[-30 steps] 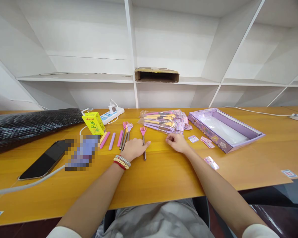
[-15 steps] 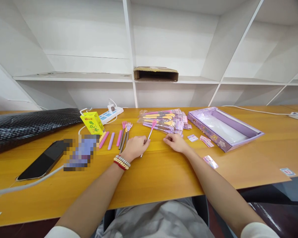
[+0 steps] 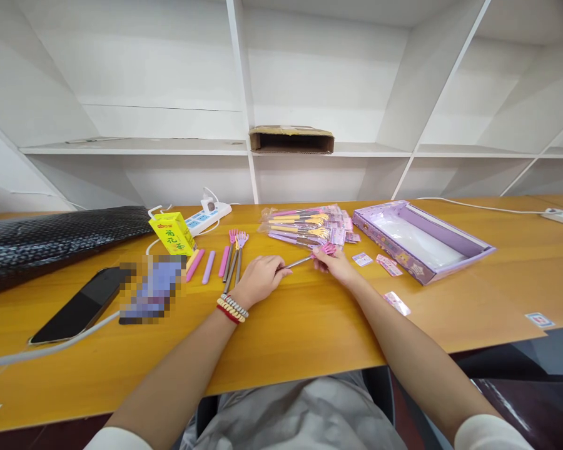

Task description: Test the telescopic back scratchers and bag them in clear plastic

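Between my hands lies a back scratcher (image 3: 299,262) with a pink claw head and a thin metal rod, tilted slightly up to the right. My left hand (image 3: 261,278) is closed on the rod's end, and my right hand (image 3: 333,264) pinches the pink head. Left of my left hand rest more back scratchers (image 3: 237,256) with pink and lilac heads. Beside them are loose handle sleeves in purple (image 3: 209,267), pink and yellow. Beyond my hands is a pile of bagged back scratchers (image 3: 304,226) in clear plastic.
A purple display box (image 3: 425,244) stands at the right, with small printed cards (image 3: 388,265) near it. On the left are a yellow drink carton (image 3: 172,234), a power strip (image 3: 209,217), a phone (image 3: 79,306) and a black wrapped bundle (image 3: 60,244). White shelves rise behind, holding a cardboard box (image 3: 291,140).
The back scratcher has turned from steeply upright to nearly level, its head now toward the right. My right hand, empty before, has taken hold of the pink head.
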Demonstrator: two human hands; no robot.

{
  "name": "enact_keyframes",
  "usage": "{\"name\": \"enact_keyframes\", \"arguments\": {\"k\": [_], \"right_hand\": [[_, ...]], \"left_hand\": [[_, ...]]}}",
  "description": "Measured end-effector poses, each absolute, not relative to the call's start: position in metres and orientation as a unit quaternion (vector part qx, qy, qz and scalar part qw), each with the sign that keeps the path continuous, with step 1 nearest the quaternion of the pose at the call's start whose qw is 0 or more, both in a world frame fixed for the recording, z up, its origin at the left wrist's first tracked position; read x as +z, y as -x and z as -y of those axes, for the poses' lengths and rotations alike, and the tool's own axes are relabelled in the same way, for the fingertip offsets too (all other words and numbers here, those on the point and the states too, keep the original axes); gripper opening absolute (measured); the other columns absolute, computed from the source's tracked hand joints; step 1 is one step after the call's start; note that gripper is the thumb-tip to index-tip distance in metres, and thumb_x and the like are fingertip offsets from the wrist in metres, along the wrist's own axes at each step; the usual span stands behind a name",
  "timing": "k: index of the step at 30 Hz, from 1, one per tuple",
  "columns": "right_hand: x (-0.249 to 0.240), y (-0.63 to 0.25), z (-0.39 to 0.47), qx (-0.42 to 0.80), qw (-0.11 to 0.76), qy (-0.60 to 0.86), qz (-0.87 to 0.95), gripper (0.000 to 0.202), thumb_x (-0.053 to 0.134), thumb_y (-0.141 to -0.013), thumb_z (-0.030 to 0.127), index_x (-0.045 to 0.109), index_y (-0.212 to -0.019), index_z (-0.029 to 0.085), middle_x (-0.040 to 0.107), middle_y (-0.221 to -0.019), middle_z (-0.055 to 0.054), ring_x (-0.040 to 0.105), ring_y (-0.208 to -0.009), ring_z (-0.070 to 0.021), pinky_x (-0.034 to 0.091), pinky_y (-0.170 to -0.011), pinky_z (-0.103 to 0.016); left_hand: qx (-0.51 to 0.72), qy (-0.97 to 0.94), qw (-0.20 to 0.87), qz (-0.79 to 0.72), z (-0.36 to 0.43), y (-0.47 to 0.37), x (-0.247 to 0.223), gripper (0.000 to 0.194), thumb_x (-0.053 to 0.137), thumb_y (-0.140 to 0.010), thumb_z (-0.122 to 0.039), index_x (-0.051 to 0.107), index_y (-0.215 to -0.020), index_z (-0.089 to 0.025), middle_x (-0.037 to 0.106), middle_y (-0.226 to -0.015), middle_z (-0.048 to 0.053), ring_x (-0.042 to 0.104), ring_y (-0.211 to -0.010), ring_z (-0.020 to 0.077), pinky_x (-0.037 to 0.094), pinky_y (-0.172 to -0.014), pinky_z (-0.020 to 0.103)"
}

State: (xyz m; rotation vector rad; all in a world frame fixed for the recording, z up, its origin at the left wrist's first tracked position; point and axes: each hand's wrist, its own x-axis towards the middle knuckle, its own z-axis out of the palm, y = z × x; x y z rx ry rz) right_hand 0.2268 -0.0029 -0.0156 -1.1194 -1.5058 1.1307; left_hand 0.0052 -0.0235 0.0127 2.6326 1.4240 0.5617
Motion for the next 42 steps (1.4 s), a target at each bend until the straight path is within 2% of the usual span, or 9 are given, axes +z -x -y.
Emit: {"name": "enact_keyframes", "arguments": {"k": [6,13,19,22,25,28,32,34,42], "right_hand": [[-0.0134,-0.2269,0.0042,0.459,0.452,0.454,0.616,0.038,0.058,-0.072,0.055,0.059,-0.065,0.018,0.054,-0.053,0.0,0.043,-0.045,-0.0102,0.03,-0.043,-0.023],[-0.0155,-0.2278,0.0019,0.449,0.429,0.474,0.625,0.04,0.055,-0.074,0.057,0.062,-0.072,0.017,0.054,-0.053,0.0,0.043,-0.045,-0.0099,0.03,-0.043,-0.023],[-0.0157,-0.225,0.0031,0.442,0.417,0.469,0.641,0.043,0.055,-0.073,0.058,0.053,-0.058,0.018,0.053,-0.052,0.0,0.042,-0.045,-0.0095,0.031,-0.044,-0.023],[-0.0166,-0.2239,0.0028,0.461,0.428,0.458,0.628,0.04,0.057,-0.072,0.056,0.053,-0.059,0.018,0.054,-0.051,0.001,0.042,-0.044,-0.0096,0.03,-0.044,-0.023],[-0.0162,-0.2238,0.0033,0.477,0.439,0.447,0.616,0.037,0.059,-0.072,0.053,0.055,-0.062,0.018,0.054,-0.052,0.001,0.042,-0.043,-0.0093,0.029,-0.043,-0.023],[-0.0147,-0.2236,0.0045,0.484,0.445,0.441,0.611,0.037,0.06,-0.071,0.052,0.054,-0.06,0.018,0.053,-0.052,0.001,0.041,-0.044,-0.0089,0.029,-0.042,-0.023],[-0.0132,-0.2214,0.0053,0.493,0.462,0.432,0.597,0.036,0.061,-0.071,0.051,0.053,-0.062,0.018,0.053,-0.054,0.002,0.04,-0.043,-0.0081,0.028,-0.042,-0.023],[-0.0134,-0.2201,0.0048,0.506,0.47,0.43,0.582,0.035,0.061,-0.071,0.05,0.054,-0.063,0.017,0.053,-0.054,0.002,0.039,-0.042,-0.0077,0.026,-0.041,-0.023],[-0.0164,-0.2196,0.0025,0.543,0.468,0.415,0.56,0.034,0.065,-0.068,0.049,0.059,-0.069,0.016,0.054,-0.054,0.002,0.039,-0.043,-0.0076,0.026,-0.042,-0.022]], "left_hand": [[0.199,-0.845,0.073,-0.49,0.026,-0.0058,0.0137,0.031,0.035,-0.09,-0.041,0.056,-0.094,-0.02,0.062,-0.094,0.005,0.057,-0.085,0.0177,0.041,-0.075,0.029],[0.161,-0.831,0.038,-0.531,0.0277,-0.0076,0.0167,0.046,0.026,-0.09,-0.052,0.057,-0.083,-0.019,0.063,-0.085,0.005,0.058,-0.08,0.0181,0.039,-0.066,0.028],[0.1,-0.823,0.023,-0.559,0.0264,-0.0085,0.0158,0.045,0.035,-0.083,-0.06,0.056,-0.084,-0.02,0.065,-0.078,0.005,0.061,-0.077,0.0214,0.039,-0.064,0.029],[0.101,-0.83,0.011,-0.549,0.025,-0.0066,0.0124,0.042,0.038,-0.082,-0.059,0.055,-0.088,-0.021,0.066,-0.08,0.005,0.061,-0.077,0.0219,0.04,-0.064,0.029],[0.113,-0.841,0.011,-0.528,0.0242,-0.0051,0.01,0.041,0.032,-0.086,-0.055,0.055,-0.092,-0.022,0.065,-0.084,0.005,0.061,-0.08,0.0212,0.039,-0.065,0.029],[0.121,-0.858,0.006,-0.5,0.0238,-0.0057,0.0092,0.039,0.027,-0.09,-0.048,0.055,-0.094,-0.022,0.065,-0.088,0.005,0.06,-0.083,0.0203,0.04,-0.068,0.029],[0.13,-0.862,0.009,-0.49,0.0238,-0.0087,0.0092,0.032,0.029,-0.092,-0.037,0.056,-0.101,-0.021,0.063,-0.096,0.006,0.059,-0.088,0.0195,0.04,-0.075,0.029],[0.121,-0.855,0.018,-0.504,0.0246,-0.01,0.0096,0.031,0.029,-0.092,-0.036,0.055,-0.099,-0.02,0.064,-0.096,0.007,0.059,-0.087,0.0196,0.04,-0.073,0.029],[0.106,-0.842,0.045,-0.528,0.0243,-0.0103,0.0127,0.051,0.023,-0.088,-0.057,0.056,-0.08,-0.02,0.062,-0.073,0.006,0.058,-0.069,0.0201,0.033,-0.057,0.029]]}}
